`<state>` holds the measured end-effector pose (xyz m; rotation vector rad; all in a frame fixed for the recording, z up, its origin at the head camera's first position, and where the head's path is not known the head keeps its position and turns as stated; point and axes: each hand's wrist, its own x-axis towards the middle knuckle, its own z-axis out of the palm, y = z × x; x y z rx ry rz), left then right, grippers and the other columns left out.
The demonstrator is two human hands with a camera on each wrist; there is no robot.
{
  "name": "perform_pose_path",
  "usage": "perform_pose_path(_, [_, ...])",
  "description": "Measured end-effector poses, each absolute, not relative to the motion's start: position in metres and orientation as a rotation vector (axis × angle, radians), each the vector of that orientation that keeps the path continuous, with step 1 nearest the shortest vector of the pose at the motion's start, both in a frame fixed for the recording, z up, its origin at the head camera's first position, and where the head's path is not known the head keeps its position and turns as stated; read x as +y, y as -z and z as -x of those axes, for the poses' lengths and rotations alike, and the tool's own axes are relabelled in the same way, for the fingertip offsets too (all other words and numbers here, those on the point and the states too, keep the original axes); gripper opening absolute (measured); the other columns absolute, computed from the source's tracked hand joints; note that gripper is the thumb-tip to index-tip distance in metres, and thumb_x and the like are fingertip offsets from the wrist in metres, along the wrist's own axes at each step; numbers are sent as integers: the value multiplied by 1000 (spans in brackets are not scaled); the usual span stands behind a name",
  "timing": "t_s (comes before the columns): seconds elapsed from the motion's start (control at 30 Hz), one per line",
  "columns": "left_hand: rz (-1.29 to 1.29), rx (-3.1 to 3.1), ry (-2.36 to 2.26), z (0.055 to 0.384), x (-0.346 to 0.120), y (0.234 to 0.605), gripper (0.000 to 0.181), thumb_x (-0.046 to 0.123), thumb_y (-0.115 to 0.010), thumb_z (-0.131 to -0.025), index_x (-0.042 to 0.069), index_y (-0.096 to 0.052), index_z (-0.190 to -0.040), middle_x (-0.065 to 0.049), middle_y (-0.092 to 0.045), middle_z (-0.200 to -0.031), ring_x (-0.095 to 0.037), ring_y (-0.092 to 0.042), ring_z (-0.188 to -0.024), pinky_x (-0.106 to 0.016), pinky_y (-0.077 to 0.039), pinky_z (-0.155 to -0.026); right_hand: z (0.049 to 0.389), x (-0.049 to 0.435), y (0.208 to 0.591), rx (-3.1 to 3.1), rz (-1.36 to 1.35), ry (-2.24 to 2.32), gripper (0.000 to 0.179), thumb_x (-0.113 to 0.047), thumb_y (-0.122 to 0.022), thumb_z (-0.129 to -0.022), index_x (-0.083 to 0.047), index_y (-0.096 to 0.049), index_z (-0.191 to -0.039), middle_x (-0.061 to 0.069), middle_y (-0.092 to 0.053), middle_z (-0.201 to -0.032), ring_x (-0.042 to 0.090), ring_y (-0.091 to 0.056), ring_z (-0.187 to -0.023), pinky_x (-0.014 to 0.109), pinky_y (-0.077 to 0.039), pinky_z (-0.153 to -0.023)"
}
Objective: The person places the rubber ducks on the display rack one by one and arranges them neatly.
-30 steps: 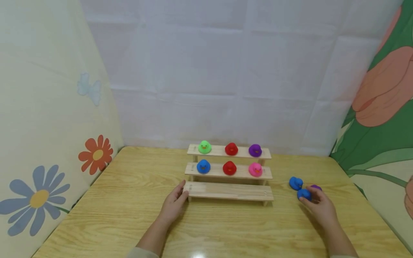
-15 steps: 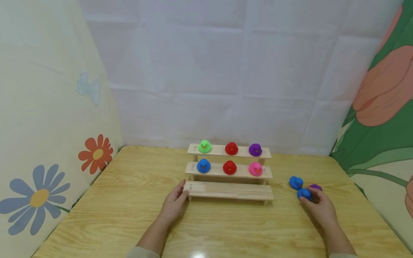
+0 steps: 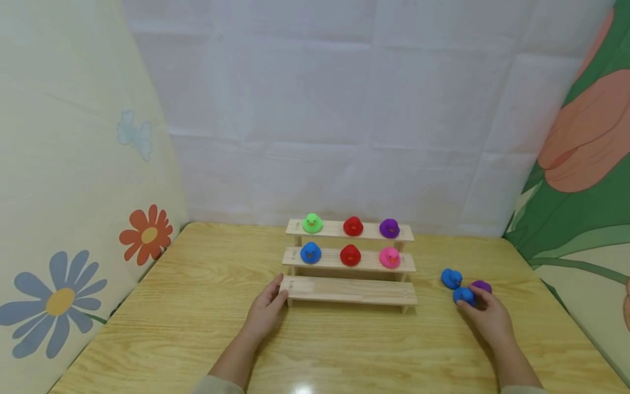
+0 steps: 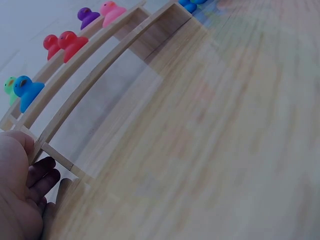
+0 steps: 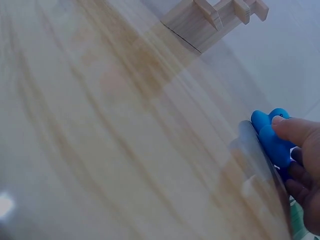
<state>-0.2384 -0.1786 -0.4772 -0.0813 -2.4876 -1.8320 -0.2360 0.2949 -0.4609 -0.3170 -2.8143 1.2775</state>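
At the frame's lower right, the right hand (image 3: 489, 322) pinches a blue duck (image 3: 462, 296), though some fingertips are hidden. The duck is probably light and soft, best held gently by its sides. Lower centre, the left hand (image 3: 264, 313) grips the wooden rack (image 3: 349, 289).

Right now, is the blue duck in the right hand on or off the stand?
Off: the right hand holds the blue duck apart from the stand, with tabletop showing between them.
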Motion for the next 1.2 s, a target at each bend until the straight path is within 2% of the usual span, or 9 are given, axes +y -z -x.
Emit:
perform_pose_path(0.47, [61,-2504,1815,237,-178,475,55,18,-47,-104,-3,-30,-151,-26,-40,-150,-38,-38,-141,-50,-33,-117,232,288,458,-2691,363,-1368,65,-32,-65,-94,3,-41,-144,33,-42,-145,46,-44,-131,54,-37,-112])
perform_pose_path(0.5, [61,-2504,1814,237,-178,475,55,18,-48,-104,-3,-30,-151,-27,-40,-150,-38,-38,-141,-50,-33,-117,232,287,457,-2684,369,-1376,65,-33,-65,-94,3,-41,-144,32,-42,-145,44,-46,-131,50,-39,-111])
perform_pose_path(0.6, [57,-2503,1813,237,-178,476,54,18,-48,-104,-3,-30,-151,-27,-41,-149,-39,-39,-140,-50,-34,-116,232,285,455,-2659,376,-1405,65,-33,-66,-94,2,-42,-143,30,-44,-145,36,-53,-126,19,-47,-98])
perform_pose_path(0.63, [54,-2504,1812,237,-178,476,54,18,-48,-104,-3,-30,-151,-27,-41,-150,-39,-39,-140,-50,-33,-116,232,284,454,-2649,376,-1420,64,-33,-67,-94,1,-43,-143,30,-45,-145,25,-58,-119,10,-46,-91])
perform_pose_path(0.73, [53,-2503,1815,237,-178,475,55,18,-48,-104,-3,-30,-151,-26,-41,-150,-38,-38,-141,-50,-33,-116,232,281,451,-2620,368,-1457,63,-33,-67,-93,0,-45,-142,27,-46,-146,14,-56,-115,-6,-34,-75])
perform_pose_path(0.83, [58,-2501,1819,236,-179,475,55,18,-48,-104,-3,-30,-151,-26,-39,-151,-39,-37,-141,-51,-33,-117,231,277,449,-2604,350,-1471,62,-32,-67,-94,0,-45,-142,26,-46,-145,16,-53,-118,-5,-36,-75])
perform_pose_path(0.87, [62,-2499,1822,236,-179,475,55,18,-47,-104,-3,-30,-151,-26,-38,-152,-39,-37,-142,-51,-33,-117,232,276,448,-2601,342,-1473,61,-32,-66,-94,-1,-45,-142,25,-46,-145,24,-50,-125,-5,-36,-75])
perform_pose_path(0.97, [70,-2497,1822,237,-179,475,55,18,-47,-104,-4,-30,-151,-26,-37,-152,-39,-36,-142,-51,-32,-117,232,273,446,-2602,321,-1482,60,-30,-65,-95,0,-44,-143,25,-46,-145,32,-47,-130,-4,-38,-75])
perform_pose_path(1.2, [57,-2502,1807,237,-178,476,54,16,-47,-104,-4,-31,-150,-26,-40,-150,-39,-39,-140,-51,-33,-117,231,263,438,-2629,236,-1464,60,-28,-66,-95,0,-44,-144,24,-43,-148,38,-47,-133,7,-47,-85])
